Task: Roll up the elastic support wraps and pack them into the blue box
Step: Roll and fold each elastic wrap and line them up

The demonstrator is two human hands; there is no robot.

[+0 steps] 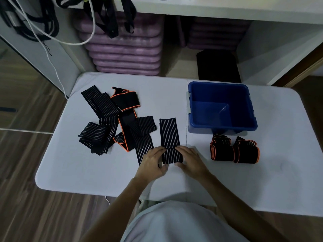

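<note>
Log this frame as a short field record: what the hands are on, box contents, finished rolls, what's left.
left hand: grips the near end of the striped wrap
right hand: holds the same end from the other side
striped wrap: lying flat on the white table, near end just started rolling
blue box: nothing in it
rolled orange-edged wraps: two, side by side in front of the box
unrolled pile: striped and orange-edged wraps, left of the hands

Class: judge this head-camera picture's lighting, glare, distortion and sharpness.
Head view: dim, bluish light; a pale glare patch inside the blue plastic box; wide-angle bending curves the white table edges; soft overall, yet the striped black elastic wrap reads clearly.
</note>
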